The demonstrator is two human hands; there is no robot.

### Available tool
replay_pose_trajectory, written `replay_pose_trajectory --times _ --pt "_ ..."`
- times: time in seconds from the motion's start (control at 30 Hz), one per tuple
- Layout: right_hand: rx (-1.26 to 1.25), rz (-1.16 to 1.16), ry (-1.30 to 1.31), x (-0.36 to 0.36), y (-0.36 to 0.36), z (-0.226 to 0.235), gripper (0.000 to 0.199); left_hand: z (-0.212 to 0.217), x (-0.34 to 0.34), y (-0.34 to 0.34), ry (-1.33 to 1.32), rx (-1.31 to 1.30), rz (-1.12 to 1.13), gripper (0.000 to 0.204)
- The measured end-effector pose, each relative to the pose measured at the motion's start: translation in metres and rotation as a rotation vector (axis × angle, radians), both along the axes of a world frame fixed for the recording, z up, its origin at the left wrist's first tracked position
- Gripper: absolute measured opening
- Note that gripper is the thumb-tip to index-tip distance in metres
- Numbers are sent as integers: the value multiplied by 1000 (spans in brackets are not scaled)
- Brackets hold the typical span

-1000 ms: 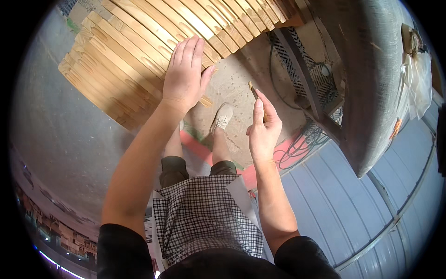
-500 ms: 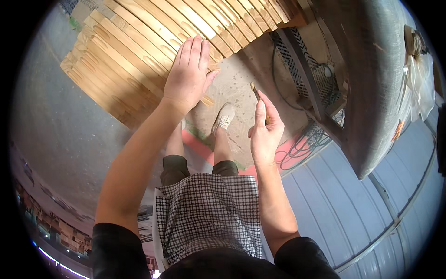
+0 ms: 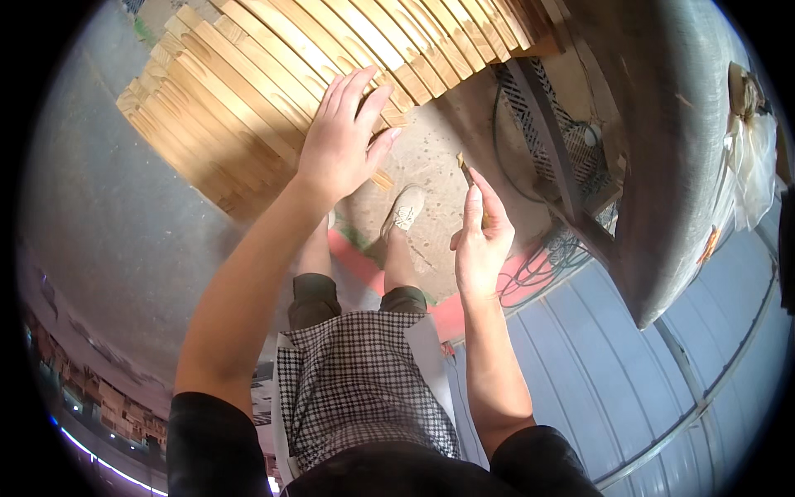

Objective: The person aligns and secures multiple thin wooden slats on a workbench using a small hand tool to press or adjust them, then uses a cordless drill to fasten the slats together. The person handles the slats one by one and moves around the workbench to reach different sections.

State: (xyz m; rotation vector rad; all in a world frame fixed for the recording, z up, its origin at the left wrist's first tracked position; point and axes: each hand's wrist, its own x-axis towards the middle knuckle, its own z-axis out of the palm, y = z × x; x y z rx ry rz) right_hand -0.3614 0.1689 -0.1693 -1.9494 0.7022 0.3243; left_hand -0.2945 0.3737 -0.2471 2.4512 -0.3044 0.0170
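Head view: slender dark tool with a tan tip (image 3: 464,169), held over the grey concrete floor (image 3: 439,224), right of the pale wooden slats (image 3: 277,54). Long axis runs away from the wearer, tip forward and leaning slightly left. Right hand (image 3: 484,248): grip closed, pinching tool between thumb and fingers. Left hand (image 3: 344,149): grip loose, fingers spread over slat ends; contact unclear. Slats lie side by side, slanting from upper left to lower right. Beige laced shoe (image 3: 406,207) between the hands, lower down.
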Motion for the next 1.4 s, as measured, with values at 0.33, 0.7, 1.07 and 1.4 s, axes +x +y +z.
replay_pose_trajectory --times 0.33,0.7,1.07,1.4 --pt "60 -57 123 -1 13 24 33 10 -51 15 -28 68 145 70" --pt "1 72 22 -21 8 -1 33 17 -43 -2 41 192 136 79" --pt "18 50 47 -19 10 6 33 27 -25 -20 195 480 68 88" --pt "71 -12 86 -14 7 14 34 22 13 1 -18 952 -462 44"
